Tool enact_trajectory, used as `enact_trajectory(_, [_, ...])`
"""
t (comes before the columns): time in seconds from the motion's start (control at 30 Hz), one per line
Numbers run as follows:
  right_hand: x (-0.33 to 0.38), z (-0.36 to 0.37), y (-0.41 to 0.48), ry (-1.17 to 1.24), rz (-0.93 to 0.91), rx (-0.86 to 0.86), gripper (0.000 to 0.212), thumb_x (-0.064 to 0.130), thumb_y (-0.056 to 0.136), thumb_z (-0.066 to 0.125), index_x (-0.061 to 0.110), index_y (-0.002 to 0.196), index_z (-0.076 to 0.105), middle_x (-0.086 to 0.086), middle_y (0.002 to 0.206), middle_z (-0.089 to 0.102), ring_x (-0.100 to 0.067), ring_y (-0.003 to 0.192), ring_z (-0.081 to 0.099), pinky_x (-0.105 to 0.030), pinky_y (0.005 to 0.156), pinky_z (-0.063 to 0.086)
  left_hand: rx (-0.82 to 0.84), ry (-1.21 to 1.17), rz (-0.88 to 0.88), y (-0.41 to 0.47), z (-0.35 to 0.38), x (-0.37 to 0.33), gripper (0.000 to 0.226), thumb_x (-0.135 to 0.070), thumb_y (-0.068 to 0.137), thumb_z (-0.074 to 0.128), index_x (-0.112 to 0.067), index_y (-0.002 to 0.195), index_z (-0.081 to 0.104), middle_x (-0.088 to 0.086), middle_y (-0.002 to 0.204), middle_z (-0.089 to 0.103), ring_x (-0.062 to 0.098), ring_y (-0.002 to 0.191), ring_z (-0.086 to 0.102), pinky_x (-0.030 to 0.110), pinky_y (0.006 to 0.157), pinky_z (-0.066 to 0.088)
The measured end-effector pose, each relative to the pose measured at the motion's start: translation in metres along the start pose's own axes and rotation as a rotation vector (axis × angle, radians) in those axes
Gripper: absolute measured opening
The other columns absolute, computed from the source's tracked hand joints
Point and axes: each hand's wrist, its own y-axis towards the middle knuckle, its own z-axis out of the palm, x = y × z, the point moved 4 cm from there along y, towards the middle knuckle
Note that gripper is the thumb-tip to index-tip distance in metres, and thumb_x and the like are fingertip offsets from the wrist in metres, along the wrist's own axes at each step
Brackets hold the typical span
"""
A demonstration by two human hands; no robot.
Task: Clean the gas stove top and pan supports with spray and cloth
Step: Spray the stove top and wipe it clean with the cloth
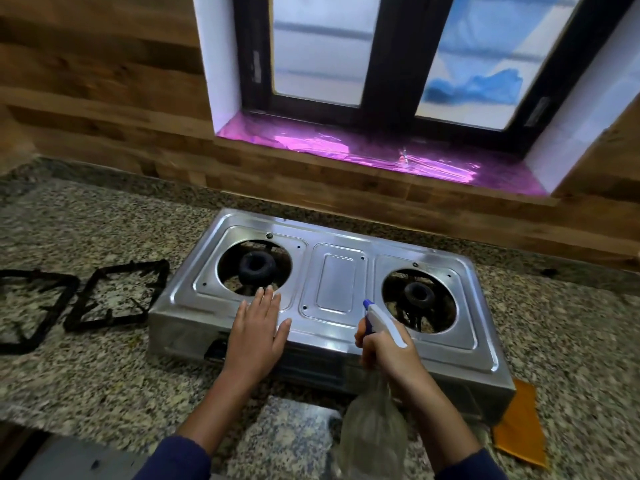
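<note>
Spray bottle (372, 427): nearest the camera, over the counter's front edge; clear body, white and blue trigger head aimed at the middle of the stove top. Judged light, rigid and somewhat slick, so best taken at the neck just under the head, as it is now.

Pan supports (116, 296): two black square frames lying flat on the counter (86, 368) towards its left edge, off the stove; the nearer one sits just beside the stove's left side. Judged stiff, heavy for their size and probably greasy; take by an outer bar.

Left hand (258, 332): flat, fingers together and extended, palm down on the stove's front left area, just in front of the left burner opening. Holds nothing.

Gas stove (339, 278): two-burner steel body towards the back of the counter, below the window sill (363, 150). Top bare, both burners exposed. Sheet metal is rigid and smooth; likely slippery once wetted.

Right hand (388, 353): closed around the spray bottle neck, finger at the trigger; front of the stove, centre-right.

Cloth (519, 427): orange, flat on the counter, partly tucked under the stove's front right corner. Soft, light; pinch anywhere.

Step, judged: spraying, wiping not yet begun.
</note>
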Motion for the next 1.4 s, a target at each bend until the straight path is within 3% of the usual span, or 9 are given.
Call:
enact_trajectory(0.13, [-0.002,0.018,-0.005,-0.119,0.033,0.155,0.017,0.001,0.054,0.046,-0.004,0.066,0.036,-0.014,0.061,0.032,-0.023,0.054,0.031,-0.034,0.05,0.021,-0.022,-0.003,-0.052,-0.007,-0.003,0.013,0.072,-0.053,0.095,0.01,-0.013,0.152,0.027,0.004,0.161,0.02,0.016,0.149,0.008,0.041,0.12,0.006])
enact_trajectory(0.27, [0.002,0.036,-0.015,-0.233,0.022,0.332,0.009,0.005,0.067,0.046,-0.003,0.069,0.048,-0.015,0.063,0.045,-0.022,0.058,0.044,-0.029,0.053,0.034,-0.053,-0.003,-0.136,-0.015,-0.01,0.03,0.074,-0.054,0.094,0.008,-0.013,0.153,0.023,0.005,0.161,0.018,0.016,0.15,0.005,0.039,0.12,-0.001])
enact_trajectory(0.43, [0.008,0.066,-0.017,-0.299,0.049,0.351,0.019,-0.004,0.076,0.048,0.012,0.065,0.048,-0.009,0.064,0.046,-0.025,0.065,0.046,-0.038,0.061,0.035,-0.071,0.013,-0.21,-0.026,-0.02,0.054,0.075,-0.055,0.094,0.008,-0.011,0.154,0.018,0.004,0.162,0.012,0.015,0.15,0.0,0.038,0.12,-0.002])
enact_trajectory(0.6, [0.03,0.1,-0.014,-0.384,-0.075,0.475,0.009,-0.003,0.067,0.051,0.005,0.072,0.051,-0.006,0.066,0.05,-0.019,0.065,0.049,-0.033,0.057,0.037,-0.079,0.02,-0.311,-0.034,-0.031,0.085,0.08,-0.059,0.092,0.006,-0.01,0.154,0.019,0.006,0.162,0.014,0.018,0.15,0.003,0.038,0.119,0.001])
enact_trajectory(0.7, [0.038,0.123,-0.008,-0.378,-0.118,0.445,0.006,-0.001,0.075,0.05,0.003,0.071,0.051,-0.005,0.064,0.047,-0.018,0.062,0.045,-0.032,0.056,0.033,-0.081,0.065,-0.359,-0.038,-0.038,0.101,0.082,-0.058,0.091,0.005,-0.009,0.154,0.02,0.008,0.162,0.015,0.02,0.15,0.007,0.042,0.12,0.003])
enact_trajectory(0.83, [0.052,0.145,-0.004,-0.234,-0.106,0.455,0.01,-0.003,0.076,0.047,-0.011,0.074,0.043,-0.028,0.065,0.041,-0.026,0.058,0.042,-0.028,0.05,0.032,-0.056,0.071,-0.391,-0.037,-0.044,0.122,0.079,-0.058,0.092,0.004,-0.011,0.155,0.016,0.006,0.163,0.01,0.019,0.151,0.001,0.042,0.12,0.002])
enact_trajectory(0.9, [0.055,0.153,0.002,-0.195,-0.112,0.388,0.008,-0.003,0.07,0.046,-0.01,0.074,0.043,-0.032,0.068,0.044,-0.026,0.057,0.046,-0.032,0.053,0.032,-0.045,0.066,-0.394,-0.032,-0.047,0.129,0.074,-0.056,0.095,0.01,-0.011,0.155,0.015,0.005,0.163,0.009,0.019,0.151,0.0,0.043,0.12,0.002])
enact_trajectory(1.07, [0.065,0.162,0.021,-0.022,-0.076,0.153,0.018,0.0,0.068,0.046,0.014,0.06,0.042,-0.008,0.06,0.039,-0.021,0.056,0.041,-0.031,0.052,0.032,-0.013,0.042,-0.35,-0.015,-0.054,0.142,0.07,-0.053,0.1,0.017,-0.011,0.155,0.013,0.007,0.163,0.007,0.02,0.15,-0.002,0.043,0.12,0.0])
enact_trajectory(1.4, [0.064,0.156,0.055,0.147,0.017,-0.138,0.027,-0.009,0.072,0.04,0.014,0.064,0.051,-0.005,0.056,0.038,-0.019,0.05,0.033,-0.023,0.042,0.03,0.111,0.085,-0.165,0.027,-0.051,0.157,0.067,-0.05,0.102,0.016,-0.011,0.155,0.003,0.005,0.163,-0.003,0.018,0.15,-0.009,0.04,0.121,-0.004])
